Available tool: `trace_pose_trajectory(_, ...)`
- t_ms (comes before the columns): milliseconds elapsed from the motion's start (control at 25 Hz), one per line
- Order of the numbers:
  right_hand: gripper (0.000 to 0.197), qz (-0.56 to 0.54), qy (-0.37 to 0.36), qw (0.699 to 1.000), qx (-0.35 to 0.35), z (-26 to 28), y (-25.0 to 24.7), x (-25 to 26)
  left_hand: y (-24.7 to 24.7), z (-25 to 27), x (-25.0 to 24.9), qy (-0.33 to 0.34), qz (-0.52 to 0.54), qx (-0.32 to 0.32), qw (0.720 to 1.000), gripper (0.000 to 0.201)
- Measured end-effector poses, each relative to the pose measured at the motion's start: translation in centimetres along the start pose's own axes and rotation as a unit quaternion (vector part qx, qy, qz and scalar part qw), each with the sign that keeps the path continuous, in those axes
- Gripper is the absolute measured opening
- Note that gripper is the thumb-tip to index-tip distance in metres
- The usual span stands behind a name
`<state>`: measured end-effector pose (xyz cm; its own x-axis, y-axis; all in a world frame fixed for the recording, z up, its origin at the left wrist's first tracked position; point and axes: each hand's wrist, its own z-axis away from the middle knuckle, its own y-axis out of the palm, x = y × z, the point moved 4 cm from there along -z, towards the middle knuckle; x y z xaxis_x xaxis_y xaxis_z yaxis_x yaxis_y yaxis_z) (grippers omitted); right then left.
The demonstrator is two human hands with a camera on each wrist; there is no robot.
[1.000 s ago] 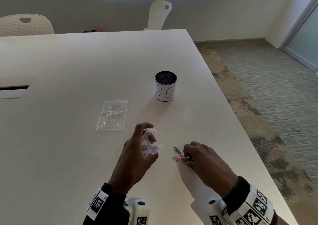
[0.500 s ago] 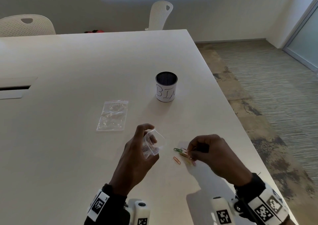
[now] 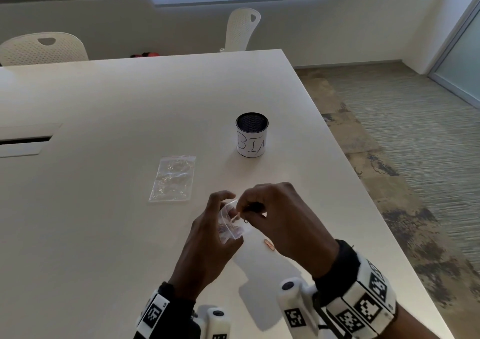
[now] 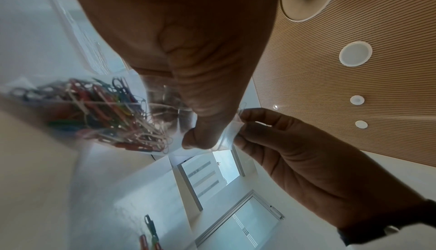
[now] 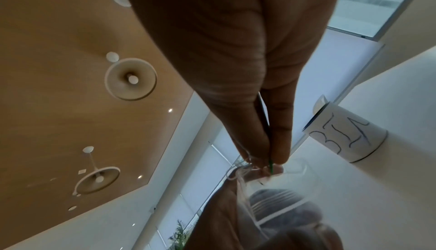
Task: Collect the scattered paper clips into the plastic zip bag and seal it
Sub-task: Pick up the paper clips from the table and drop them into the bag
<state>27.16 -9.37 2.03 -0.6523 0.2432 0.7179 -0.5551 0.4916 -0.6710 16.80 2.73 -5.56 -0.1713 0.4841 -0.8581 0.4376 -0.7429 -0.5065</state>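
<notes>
Clips going into the bag over the bench (image 3: 109, 136)
Left hand (image 3: 207, 245) grips the open bag (image 3: 230, 224); right hand (image 3: 283, 224) fingers pinch a green clip (image 5: 271, 166) at its mouth; one clip (image 3: 269, 244) lies below; cup (image 3: 251, 135) reads "BIN"

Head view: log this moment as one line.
left hand holds zip bag open | right hand pinches green clip at mouth | orange clip on table
</notes>
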Motion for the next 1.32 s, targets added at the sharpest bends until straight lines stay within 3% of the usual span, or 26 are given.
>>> trace_pose_trajectory(240, 0.012, 0.0, 0.008, 1.0, -0.018, -0.1, -1.3, -0.4, -0.2, -0.1, -0.1, 0.017, 0.0, -0.008, 1.0, 0.066)
trace_pose_trajectory(360, 0.008, 0.029, 0.066, 0.997, -0.042, 0.6, -2.7, -3.5, -0.3, -0.1, 0.1, 0.022, 0.008, -0.008, 1.0, 0.066)
trace_pose_trajectory(480, 0.026, 0.139, 0.15, 0.977, 0.061, 2.2, -1.9, -6.8, -0.2, -0.1, 0.1, 0.024, 0.007, -0.004, 1.0, 0.065)
trace_pose_trajectory(600, 0.052, 0.205, 0.164, 0.952, 0.155, 3.4, 0.8, -7.9, -0.2, -0.1, 0.2, 0.017, 0.012, 0.001, 1.0, 0.064)
trace_pose_trajectory(640, 0.049, 0.21, 0.154, 0.953, 0.155, 3.5, 1.5, -7.8, -0.1, -0.2, 0.2, 0.015, 0.012, 0.003, 1.0, 0.065)
trace_pose_trajectory(800, 0.007, 0.185, 0.125, 0.968, 0.116, 2.6, 3.3, -7.5, -0.2, -0.1, 0.2, 0.008, 0.013, 0.002, 1.0, 0.065)
trace_pose_trajectory(960, 0.017, 0.191, 0.123, 0.966, 0.125, 2.5, 4.1, -7.8, -0.4, 0.0, 0.2, 0.014, 0.008, -0.002, 1.0, 0.066)
trace_pose_trajectory(1160, 0.016, 0.186, 0.129, 0.964, 0.14, 2.5, 4.3, -8.1, -0.5, 0.0, 0.2, 0.013, 0.014, -0.005, 1.0, 0.065)
trace_pose_trajectory(1320, 0.009, 0.131, 0.149, 0.976, 0.086, 2.3, 2.1, -8.7, -0.4, 0.0, 0.3, 0.007, 0.025, -0.005, 1.0, 0.064)
